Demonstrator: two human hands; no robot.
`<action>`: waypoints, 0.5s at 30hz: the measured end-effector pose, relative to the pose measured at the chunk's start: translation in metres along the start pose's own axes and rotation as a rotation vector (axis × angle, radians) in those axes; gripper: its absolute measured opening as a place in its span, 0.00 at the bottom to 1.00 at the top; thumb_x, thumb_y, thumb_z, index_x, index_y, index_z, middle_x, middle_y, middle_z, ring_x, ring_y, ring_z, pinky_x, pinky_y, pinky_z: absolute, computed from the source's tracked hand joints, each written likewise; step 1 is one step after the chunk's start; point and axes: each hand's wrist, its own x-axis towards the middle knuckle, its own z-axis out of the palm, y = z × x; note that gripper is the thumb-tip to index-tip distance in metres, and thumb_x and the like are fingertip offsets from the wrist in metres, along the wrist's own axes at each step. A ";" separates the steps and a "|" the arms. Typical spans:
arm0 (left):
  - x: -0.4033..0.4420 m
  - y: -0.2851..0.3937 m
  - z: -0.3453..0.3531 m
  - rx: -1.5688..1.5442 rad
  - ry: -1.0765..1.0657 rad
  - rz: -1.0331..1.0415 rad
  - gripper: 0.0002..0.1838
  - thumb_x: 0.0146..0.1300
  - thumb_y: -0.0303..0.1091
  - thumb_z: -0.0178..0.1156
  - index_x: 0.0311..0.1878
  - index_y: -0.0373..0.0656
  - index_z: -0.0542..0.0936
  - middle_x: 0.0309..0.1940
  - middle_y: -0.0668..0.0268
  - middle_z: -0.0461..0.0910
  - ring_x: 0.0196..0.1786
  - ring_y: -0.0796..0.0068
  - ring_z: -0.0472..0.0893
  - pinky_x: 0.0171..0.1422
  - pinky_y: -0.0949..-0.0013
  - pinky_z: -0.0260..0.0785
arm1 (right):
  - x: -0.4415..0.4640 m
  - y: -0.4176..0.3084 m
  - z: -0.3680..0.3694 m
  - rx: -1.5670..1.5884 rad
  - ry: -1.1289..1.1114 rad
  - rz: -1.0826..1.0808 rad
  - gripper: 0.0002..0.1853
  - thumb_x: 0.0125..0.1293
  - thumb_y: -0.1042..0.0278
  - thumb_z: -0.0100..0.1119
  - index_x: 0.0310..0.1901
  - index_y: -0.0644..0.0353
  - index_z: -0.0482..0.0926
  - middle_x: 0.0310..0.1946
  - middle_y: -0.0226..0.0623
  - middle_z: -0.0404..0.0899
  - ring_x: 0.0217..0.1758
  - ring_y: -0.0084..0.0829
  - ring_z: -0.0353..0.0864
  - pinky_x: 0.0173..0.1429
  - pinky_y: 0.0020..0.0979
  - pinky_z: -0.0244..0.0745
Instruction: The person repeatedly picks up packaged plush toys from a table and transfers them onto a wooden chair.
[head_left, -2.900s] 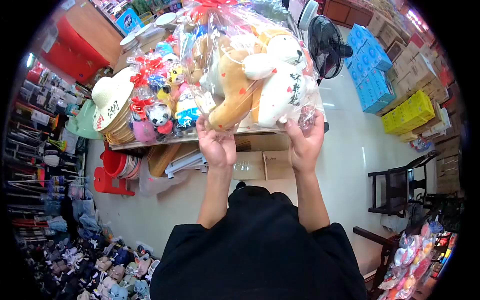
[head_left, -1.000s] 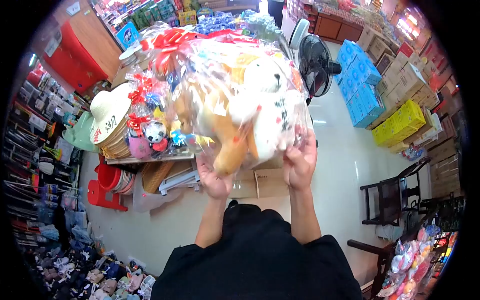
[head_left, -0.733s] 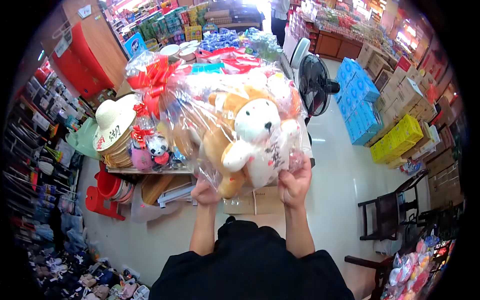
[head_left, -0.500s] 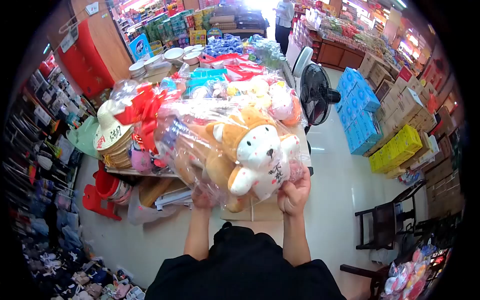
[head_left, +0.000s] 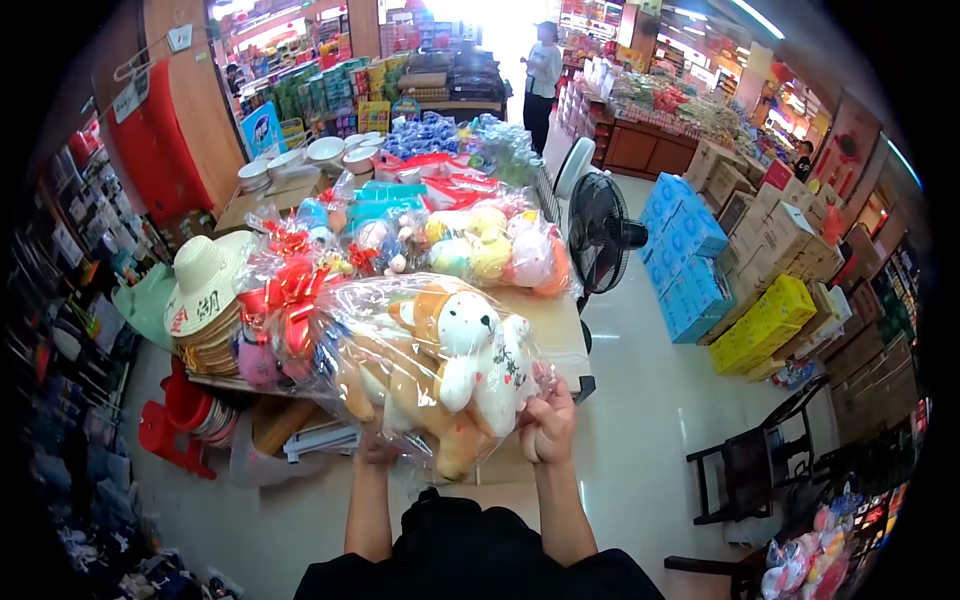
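Observation:
A brown-and-white plush dog lies tilted inside a clear plastic gift bag, with a red ribbon bow gathering its left end. At the bag's right edge, my right hand is closed on the plastic beside the toy's white body. My left hand holds the lower left of the bag from below; the plastic partly covers its fingers. Behind the bag, more wrapped plush toys sit on the table. A stack of straw hats stands to the left.
A black fan stands right of the table. Farther right are blue boxes, yellow boxes and a dark wooden chair. Red stools stand at lower left. A person stands in the background.
The bagged plush dog and both hands have moved lower in view and slightly left, toward the tabletop. The dog has tipped, its face turning more to the right. The view has tilted up.

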 end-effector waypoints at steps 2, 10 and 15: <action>0.006 -0.003 0.004 0.024 -0.020 0.000 0.47 0.46 0.46 0.69 0.69 0.42 0.59 0.63 0.60 0.68 0.64 0.60 0.69 0.68 0.56 0.63 | 0.004 0.001 -0.001 -0.008 0.011 -0.021 0.25 0.57 0.81 0.52 0.58 0.66 0.66 0.49 0.43 0.75 0.49 0.34 0.79 0.53 0.33 0.76; 0.022 -0.012 0.035 0.007 -0.102 -0.088 0.50 0.44 0.48 0.71 0.69 0.40 0.58 0.62 0.60 0.68 0.64 0.61 0.69 0.68 0.55 0.63 | 0.007 -0.013 -0.009 -0.053 0.065 -0.043 0.25 0.57 0.80 0.53 0.59 0.67 0.65 0.51 0.44 0.74 0.50 0.34 0.79 0.53 0.33 0.77; 0.027 -0.021 0.044 -0.072 -0.155 -0.159 0.46 0.50 0.48 0.67 0.68 0.38 0.58 0.62 0.59 0.69 0.64 0.59 0.70 0.68 0.55 0.64 | -0.006 -0.027 -0.013 -0.164 0.091 -0.152 0.26 0.58 0.80 0.55 0.59 0.68 0.64 0.51 0.44 0.74 0.52 0.34 0.78 0.55 0.33 0.76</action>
